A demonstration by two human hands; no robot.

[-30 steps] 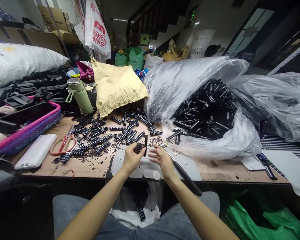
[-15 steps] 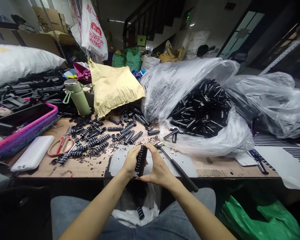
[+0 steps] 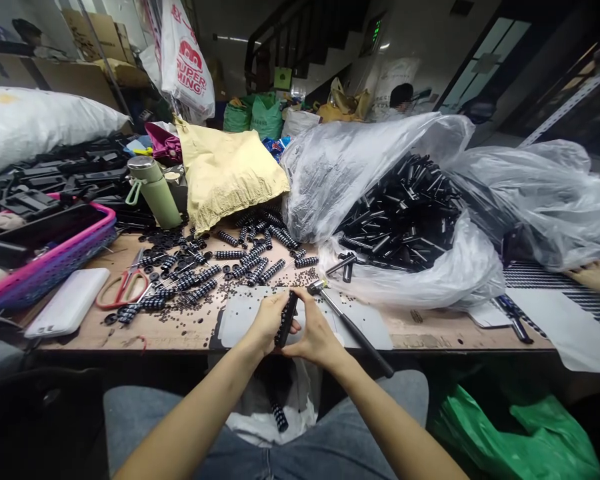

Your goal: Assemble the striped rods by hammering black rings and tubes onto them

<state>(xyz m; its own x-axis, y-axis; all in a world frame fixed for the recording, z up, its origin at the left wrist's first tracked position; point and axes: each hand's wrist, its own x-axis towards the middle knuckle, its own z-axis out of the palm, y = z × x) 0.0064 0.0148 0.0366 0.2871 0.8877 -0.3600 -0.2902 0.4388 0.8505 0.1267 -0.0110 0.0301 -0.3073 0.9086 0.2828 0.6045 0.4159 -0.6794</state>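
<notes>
My left hand (image 3: 267,321) and my right hand (image 3: 314,331) are both closed around one black rod (image 3: 286,320) that carries a row of small rings, held tilted over a pale plastic sheet (image 3: 240,313) at the table's front edge. A small hammer (image 3: 350,325) lies on the sheet just right of my right hand. Several ringed rods (image 3: 253,263) and loose black washers (image 3: 167,241) lie scattered beyond my hands. A clear bag of black tubes (image 3: 403,223) sits to the right.
Red-handled scissors (image 3: 123,288), a white flat box (image 3: 70,301), a pink basket (image 3: 55,260) and a green flask (image 3: 155,193) stand at the left. A yellow bag (image 3: 227,170) lies behind. Another person's hand (image 3: 597,277) rests at far right. A white bag (image 3: 275,413) hangs below the table edge.
My hands came together: the right hand, apart a second ago, now grips the rod with the left, and the rod sits lower and closer to me.
</notes>
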